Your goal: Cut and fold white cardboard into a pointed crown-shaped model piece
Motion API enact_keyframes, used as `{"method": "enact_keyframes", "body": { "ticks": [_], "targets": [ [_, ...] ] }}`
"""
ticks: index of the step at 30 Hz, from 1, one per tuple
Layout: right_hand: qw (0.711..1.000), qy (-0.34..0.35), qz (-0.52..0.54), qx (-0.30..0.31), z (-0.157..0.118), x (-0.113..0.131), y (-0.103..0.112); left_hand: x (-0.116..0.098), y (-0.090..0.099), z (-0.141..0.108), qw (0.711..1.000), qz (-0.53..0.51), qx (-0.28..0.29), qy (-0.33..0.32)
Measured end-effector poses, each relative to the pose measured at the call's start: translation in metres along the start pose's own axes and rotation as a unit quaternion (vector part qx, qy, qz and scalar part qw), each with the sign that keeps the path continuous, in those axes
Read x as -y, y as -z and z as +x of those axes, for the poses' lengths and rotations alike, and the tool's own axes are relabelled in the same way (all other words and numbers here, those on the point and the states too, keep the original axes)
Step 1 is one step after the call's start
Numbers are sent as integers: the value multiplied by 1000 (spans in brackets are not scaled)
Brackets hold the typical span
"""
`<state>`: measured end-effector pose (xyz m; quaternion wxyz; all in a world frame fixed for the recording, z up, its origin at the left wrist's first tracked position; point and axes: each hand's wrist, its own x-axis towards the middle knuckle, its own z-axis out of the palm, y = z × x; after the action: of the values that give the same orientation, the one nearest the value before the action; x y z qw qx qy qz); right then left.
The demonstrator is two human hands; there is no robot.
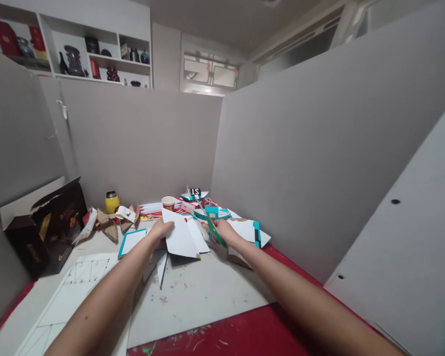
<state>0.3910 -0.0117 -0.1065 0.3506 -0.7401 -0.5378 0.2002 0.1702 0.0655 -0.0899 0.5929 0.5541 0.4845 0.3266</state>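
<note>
My left hand [161, 230] is closed on the left edge of a folded piece of white card [181, 236], held above the table with the thumb on top. My right hand [223, 231] grips a pair of scissors [215, 228] with green handles, its blades pointing up and away. The scissors are to the right of the card, apart from it as far as I can see. A white panel with teal edges [132, 242] lies left of the card. Beside my right wrist lies another white piece with teal and black tape [257, 234].
A dark printed box [46, 232] stands at the left, near brown cardboard boat shapes [107, 225] and a yellow jar [111, 202]. A paper cup [168, 202] is at the back. A drawing sheet [70, 291] lies front left. Grey partitions [144, 143] enclose the table.
</note>
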Motion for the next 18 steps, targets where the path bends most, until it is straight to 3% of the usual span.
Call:
{"method": "enact_keyframes", "body": {
  "ticks": [5, 11, 15, 18],
  "targets": [
    [998, 0, -44, -33, 1, -6, -9, 1, -17, 16, 1000, -1, -12, 6],
    [999, 16, -35, -21, 1, -4, -23, 2, -21, 18, 999, -19, -14, 40],
    [999, 35, -20, -29, -3, -4, -16, -10, -3, 12, 998, -21, -15, 57],
    [998, 53, -27, -36, -9, -6, -2, -26, 29, 2, 998, -17, -27, 63]
  ]
}}
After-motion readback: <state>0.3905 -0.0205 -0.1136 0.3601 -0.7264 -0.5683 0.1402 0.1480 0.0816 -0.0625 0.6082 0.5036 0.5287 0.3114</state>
